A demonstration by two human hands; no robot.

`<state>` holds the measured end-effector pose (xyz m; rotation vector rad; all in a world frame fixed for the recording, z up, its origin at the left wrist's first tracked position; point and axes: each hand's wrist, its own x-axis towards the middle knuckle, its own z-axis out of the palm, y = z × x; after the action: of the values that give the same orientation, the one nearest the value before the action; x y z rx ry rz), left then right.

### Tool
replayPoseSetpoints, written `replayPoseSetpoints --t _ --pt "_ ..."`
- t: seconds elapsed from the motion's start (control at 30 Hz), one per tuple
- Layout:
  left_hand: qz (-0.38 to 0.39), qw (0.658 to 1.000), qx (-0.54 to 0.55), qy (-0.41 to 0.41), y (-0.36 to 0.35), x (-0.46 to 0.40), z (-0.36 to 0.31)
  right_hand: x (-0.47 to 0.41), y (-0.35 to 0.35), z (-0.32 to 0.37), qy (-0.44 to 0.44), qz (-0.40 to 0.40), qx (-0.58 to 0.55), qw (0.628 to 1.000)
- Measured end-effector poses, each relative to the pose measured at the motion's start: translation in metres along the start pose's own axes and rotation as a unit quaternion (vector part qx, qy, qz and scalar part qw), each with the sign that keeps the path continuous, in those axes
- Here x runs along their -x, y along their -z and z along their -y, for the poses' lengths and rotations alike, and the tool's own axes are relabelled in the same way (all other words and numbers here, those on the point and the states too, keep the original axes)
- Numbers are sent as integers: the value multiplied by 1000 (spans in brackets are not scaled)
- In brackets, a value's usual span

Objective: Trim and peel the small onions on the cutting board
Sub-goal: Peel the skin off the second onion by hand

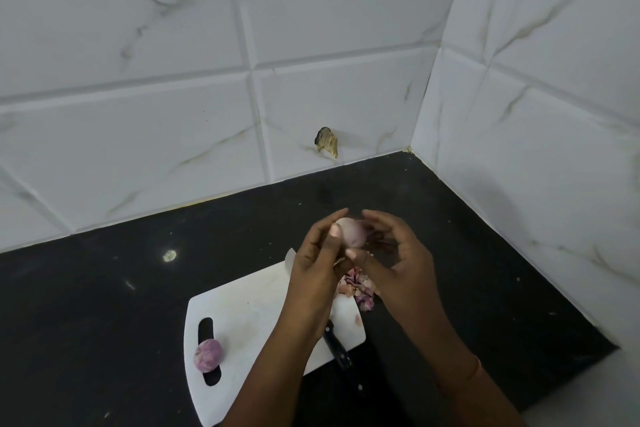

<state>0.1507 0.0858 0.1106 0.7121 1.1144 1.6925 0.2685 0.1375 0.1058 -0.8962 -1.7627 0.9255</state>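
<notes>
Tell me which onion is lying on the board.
The purple onion beside the cutting board's handle slot; the paler onion is held up in both hands.

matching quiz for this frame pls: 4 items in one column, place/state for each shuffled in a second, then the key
Items:
1. pale onion
2. purple onion
3. knife
4. peel scraps

Places/states:
A. lying on the cutting board beside its handle slot
B. piled at the board's far right edge
C. held up between left hand and right hand
D. black handle jutting past the board's near edge, blade hidden under the left forearm

Pairs: 1-C, 2-A, 3-D, 4-B
</notes>
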Motion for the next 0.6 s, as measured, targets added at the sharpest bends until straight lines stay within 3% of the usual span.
replayPoseSetpoints --t 0.13,0.33,0.6 --pt "23 993 -110 -41 6 -3 0 1 -1 1 48 12 29 998" --pt "88 951 -288 -68 23 -12 -11 -2 7 0 44 50 22 998" --pt "121 939 -320 -38 21 -11 -13 -4 13 -2 37 88 39 995"
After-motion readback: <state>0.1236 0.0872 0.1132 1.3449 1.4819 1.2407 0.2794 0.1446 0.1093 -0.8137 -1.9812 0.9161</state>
